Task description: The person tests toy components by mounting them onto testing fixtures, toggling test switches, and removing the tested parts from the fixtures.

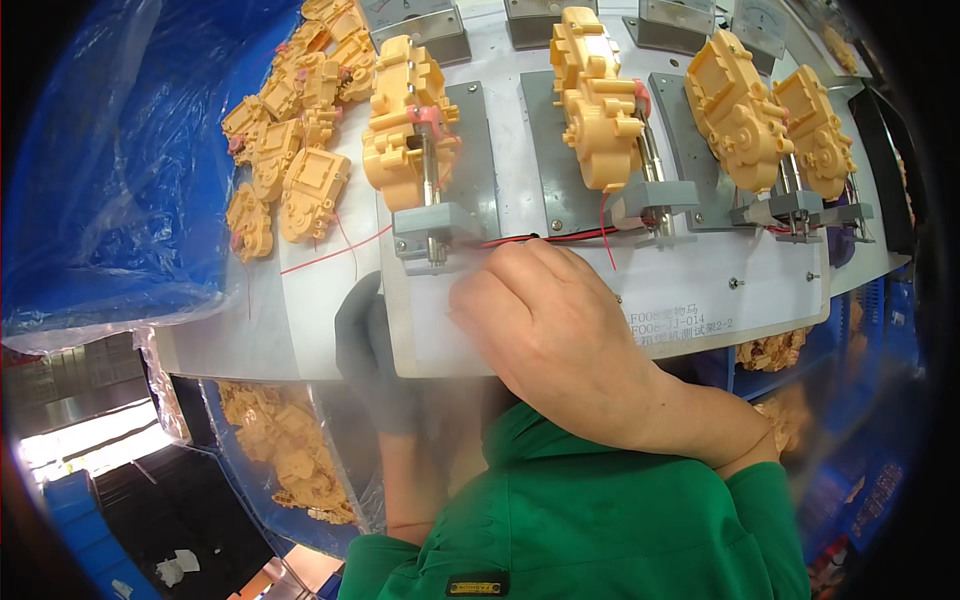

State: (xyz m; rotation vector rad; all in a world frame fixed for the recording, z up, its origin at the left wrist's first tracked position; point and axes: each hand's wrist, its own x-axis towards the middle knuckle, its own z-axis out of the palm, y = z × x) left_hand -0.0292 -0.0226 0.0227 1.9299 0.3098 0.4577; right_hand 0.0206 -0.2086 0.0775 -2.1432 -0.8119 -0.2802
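My right hand [560,335] is bare and reaches across the front of the white test board [720,310]. Its fingers are curled, and their blurred tips hide whatever they may hold. Just beyond its knuckles run red and black wires [560,238]. My left hand [367,350], in a dark grey glove, is smeared by motion at the board's left edge, so its fingers cannot be read. Nearest to both hands, a yellow plastic gearbox housing [405,130] stands in the leftmost metal clamp [436,232]. A loose red wire [335,262] trails left of that clamp.
More clamped gearbox housings [595,110] stand to the right, with analog meters [415,25] behind. A pile of yellow housings [270,150] lies at the left beside a blue plastic-lined bin [120,200]. Below the table edge is another bin of yellow parts [285,450].
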